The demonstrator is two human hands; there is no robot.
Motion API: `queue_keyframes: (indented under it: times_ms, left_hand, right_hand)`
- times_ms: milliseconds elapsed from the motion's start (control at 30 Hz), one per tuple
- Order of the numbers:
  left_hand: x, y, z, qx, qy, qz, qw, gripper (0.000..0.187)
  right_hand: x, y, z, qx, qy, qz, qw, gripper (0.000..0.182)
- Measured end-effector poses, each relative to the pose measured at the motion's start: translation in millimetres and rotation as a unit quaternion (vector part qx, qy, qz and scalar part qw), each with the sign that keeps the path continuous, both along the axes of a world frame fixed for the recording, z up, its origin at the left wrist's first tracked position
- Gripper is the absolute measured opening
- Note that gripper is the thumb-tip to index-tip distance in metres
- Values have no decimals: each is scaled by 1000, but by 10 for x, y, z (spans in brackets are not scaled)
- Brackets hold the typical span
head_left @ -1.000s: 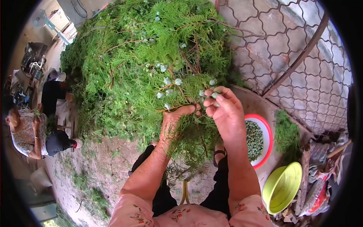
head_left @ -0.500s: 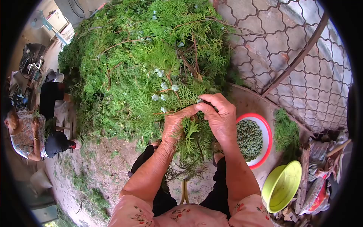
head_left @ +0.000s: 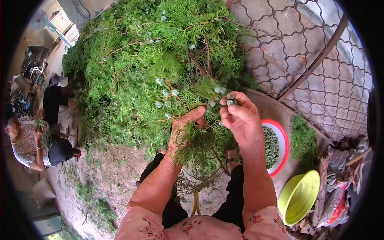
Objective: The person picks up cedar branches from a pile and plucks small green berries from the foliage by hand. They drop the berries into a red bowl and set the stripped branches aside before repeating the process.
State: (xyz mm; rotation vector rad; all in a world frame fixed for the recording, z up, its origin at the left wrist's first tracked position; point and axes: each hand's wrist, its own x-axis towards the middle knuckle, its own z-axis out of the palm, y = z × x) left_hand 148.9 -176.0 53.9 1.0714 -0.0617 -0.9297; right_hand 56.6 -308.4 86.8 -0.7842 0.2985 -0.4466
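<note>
My left hand [head_left: 185,127] is closed around a leafy conifer sprig [head_left: 198,150], its green foliage hanging below the fingers. Pale blue-green seed cones [head_left: 166,93] show on twigs just beyond that hand. To its right, my right hand [head_left: 246,120] pinches a small seed cone [head_left: 231,102] between thumb and fingers, apart from the left hand. Behind both hands rises a big heap of cut conifer branches [head_left: 132,80]. A white basin with a red rim [head_left: 285,136], partly hidden by my right forearm, holds many picked green cones [head_left: 272,149].
A yellow-green tub [head_left: 298,198] stands tilted at the lower right, beside a log [head_left: 321,186] and plastic bags. Wire mesh [head_left: 316,80] spans the upper right. At the left another person [head_left: 30,138] sits holding a sprig. Clippings litter the ground [head_left: 108,172].
My right hand has moved right, away from my left hand, with a cone now visible in its fingers. The left hand keeps its hold on the sprig, and nearby twigs have shifted.
</note>
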Motion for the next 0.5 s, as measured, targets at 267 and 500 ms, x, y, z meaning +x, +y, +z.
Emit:
queue_keyframes:
  times_ms: [267, 500]
  left_hand:
    - [-55, -13, 122, 1, 15, 22, 1000, 24]
    - [-126, -84, 133, 11, 0, 13, 1000, 25]
  right_hand:
    - [26, 122, 32, -68, 150, -16, 986, 19]
    - [25, 137, -11, -117, 155, -30, 981, 16]
